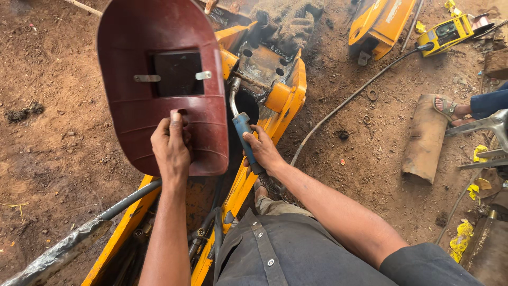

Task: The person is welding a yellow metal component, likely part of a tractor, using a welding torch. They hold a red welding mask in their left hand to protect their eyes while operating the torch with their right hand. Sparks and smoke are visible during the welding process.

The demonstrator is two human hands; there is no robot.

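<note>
My left hand [170, 147] grips the handle of a dark red hand-held welding shield [159, 32], held upright with its dark window facing me. My right hand [263, 150] is closed around the blue handle of a welding torch [243, 127]; its bent metal neck points up into a yellow steel machine part [288, 90] with a bolt-hole plate. The torch's black hose runs back under my right forearm. A dirty grey cloth [288, 21] lies on the far end of the yellow part.
Brown dirt ground lies all around. A thick black hose [127, 200] runs off to the lower left. At the right lie a rusty curved plate [423, 139], another person's sandalled foot [450, 108], a yellow box unit [444, 33] with a cable, and scrap metal.
</note>
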